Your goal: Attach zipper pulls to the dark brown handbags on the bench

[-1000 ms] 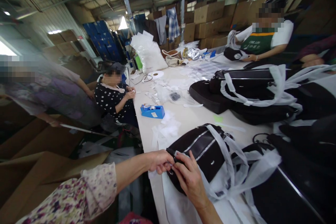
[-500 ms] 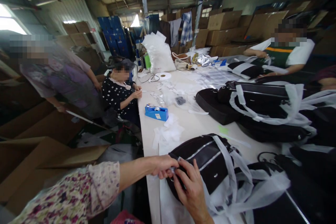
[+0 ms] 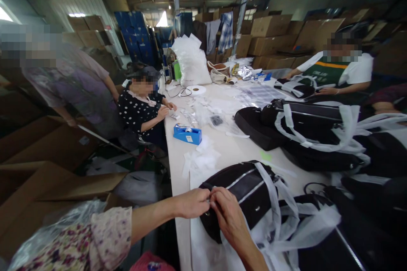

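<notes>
A black bag [image 3: 244, 190] with silvery zip lines lies on the table in front of me, its handles wrapped in white tissue [image 3: 276, 203]. At the bag's near left end, my left hand [image 3: 193, 203] is closed in a pinch. My right hand [image 3: 227, 211] meets it there, fingers drawn together, thumb and fingertips touching the left fingertips. Whatever small thing lies between the fingertips is hidden. The bag's end is directly behind both hands.
A blue tape dispenser [image 3: 187, 134] stands near the table's left edge, by loose white paper slips [image 3: 202, 156]. More wrapped black bags [image 3: 311, 123] lie at right. One person sits at left, another stands behind; others work at right. Open cartons [image 3: 63, 186] stand at lower left.
My right hand's fingers, spread before, have closed in against my left fingertips. The seated person's hands have moved apart. The whole view has shifted slightly.
</notes>
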### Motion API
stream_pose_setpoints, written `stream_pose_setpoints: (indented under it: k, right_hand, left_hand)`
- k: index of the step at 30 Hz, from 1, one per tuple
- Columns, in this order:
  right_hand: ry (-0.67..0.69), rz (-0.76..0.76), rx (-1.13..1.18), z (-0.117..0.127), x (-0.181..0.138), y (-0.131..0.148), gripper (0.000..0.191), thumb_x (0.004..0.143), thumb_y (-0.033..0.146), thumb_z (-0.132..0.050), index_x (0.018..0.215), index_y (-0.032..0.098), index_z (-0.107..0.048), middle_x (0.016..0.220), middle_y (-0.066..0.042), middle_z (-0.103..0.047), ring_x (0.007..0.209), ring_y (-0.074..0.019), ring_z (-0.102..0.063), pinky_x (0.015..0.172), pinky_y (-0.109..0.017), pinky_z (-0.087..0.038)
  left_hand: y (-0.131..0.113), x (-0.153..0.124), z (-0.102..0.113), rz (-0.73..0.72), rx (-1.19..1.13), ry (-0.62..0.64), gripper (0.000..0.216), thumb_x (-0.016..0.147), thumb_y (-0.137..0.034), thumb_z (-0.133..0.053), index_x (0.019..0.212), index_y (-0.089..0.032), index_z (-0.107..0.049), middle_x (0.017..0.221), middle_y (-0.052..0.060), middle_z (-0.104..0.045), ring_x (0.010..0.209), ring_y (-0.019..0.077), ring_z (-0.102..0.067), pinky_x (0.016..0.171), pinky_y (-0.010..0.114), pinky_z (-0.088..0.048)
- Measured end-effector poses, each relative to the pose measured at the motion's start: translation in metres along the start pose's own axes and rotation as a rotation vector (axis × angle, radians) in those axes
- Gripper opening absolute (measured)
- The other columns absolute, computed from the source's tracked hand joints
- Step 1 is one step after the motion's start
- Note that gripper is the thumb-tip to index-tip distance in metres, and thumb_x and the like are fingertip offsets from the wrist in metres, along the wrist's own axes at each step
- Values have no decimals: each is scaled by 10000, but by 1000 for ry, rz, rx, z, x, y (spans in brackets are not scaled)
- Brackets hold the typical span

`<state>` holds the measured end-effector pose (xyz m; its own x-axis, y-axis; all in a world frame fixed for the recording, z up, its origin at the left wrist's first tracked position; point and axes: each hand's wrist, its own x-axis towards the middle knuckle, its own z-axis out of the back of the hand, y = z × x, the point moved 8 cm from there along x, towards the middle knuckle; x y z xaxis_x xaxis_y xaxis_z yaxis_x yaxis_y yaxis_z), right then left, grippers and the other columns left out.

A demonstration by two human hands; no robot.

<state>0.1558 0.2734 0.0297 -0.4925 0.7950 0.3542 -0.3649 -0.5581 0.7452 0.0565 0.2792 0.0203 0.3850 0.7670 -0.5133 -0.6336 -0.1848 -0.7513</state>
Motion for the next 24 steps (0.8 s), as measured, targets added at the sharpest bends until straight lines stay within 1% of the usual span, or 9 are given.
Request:
stream_pose_setpoints:
  k: [3, 8, 11, 13, 15, 17, 19, 21, 24]
  right_hand:
    - [11, -81, 28, 1, 5, -3, 147, 927, 153, -441, 813, 220, -504, 960, -25, -610, 895, -188, -563, 794, -333, -425]
    - [34, -145, -142, -6, 10, -9, 150, 837, 96, -486, 756, 221, -502, 739, 4, -590, 736, -198, -562, 687, -329, -436]
    - [16, -138, -195, -9, 14, -7, 186, 768, 42, -475, 765, 227, -485, 704, 18, -576, 716, -202, -574, 855, -436, -470]
    - [-1, -121, -206, -8, 17, -2, 220, 755, 21, -455, 804, 232, -493, 704, 31, -581, 709, -194, -587, 1002, -553, -402]
    - [-55, -76, -203, 3, 16, 7, 255, 800, 38, -444, 939, 233, -531, 815, 5, -642, 802, -206, -628, 1064, -603, -347]
    - [-159, -47, -198, 27, 5, 16, 286, 878, 110, -448, 1123, 233, -529, 1018, -47, -673, 971, -226, -638, 1064, -549, -392]
    - [-269, -90, -208, 60, -20, 19, 285, 934, 203, -463, 1211, 233, -521, 1148, -72, -652, 1080, -225, -613, 1011, -437, -469]
    - [-361, -210, -235, 97, -65, 16, 249, 955, 273, -477, 1186, 229, -562, 1135, -74, -662, 1062, -211, -622, 927, -347, -514]
    - [-531, -515, -302, 150, -177, 7, 252, 948, 370, -491, 1078, 209, -634, 1038, -79, -698, 964, -211, -654, 864, -320, -526]
  left_hand:
    - [-8, -10, 3, -77, 100, -70, 115, 853, -185, -436, 744, -205, -409, 744, -18, -476, 725, 154, -452, 718, 276, -372]
    - [0, -14, -1, -69, 113, -151, 157, 917, -212, -355, 774, -213, -420, 742, -10, -518, 695, 153, -491, 657, 259, -371]
    - [15, -9, -4, -15, -26, -189, 168, 901, -196, -389, 745, -205, -451, 673, -25, -522, 665, 144, -512, 637, 251, -364]
    - [23, -4, -5, 21, -70, -228, 174, 872, -178, -403, 705, -200, -448, 622, -35, -502, 634, 136, -508, 630, 247, -361]
    - [28, 2, -5, 33, -79, -243, 170, 837, -175, -408, 672, -199, -438, 593, -37, -497, 618, 131, -509, 627, 242, -365]
    - [28, 7, -6, 37, -76, -226, 144, 794, -190, -417, 652, -200, -436, 572, -38, -501, 602, 131, -507, 614, 240, -361]
    - [24, 9, -8, 27, -54, -184, 125, 761, -236, -416, 641, -204, -431, 555, -39, -490, 575, 131, -481, 587, 244, -341]
    - [21, 9, -10, 15, -25, -133, 164, 737, -322, -410, 615, -213, -408, 527, -43, -445, 537, 128, -426, 555, 248, -310]
    - [25, 13, -8, 49, -4, -79, 289, 675, -482, -418, 554, -227, -354, 480, -54, -363, 476, 115, -338, 501, 242, -261]
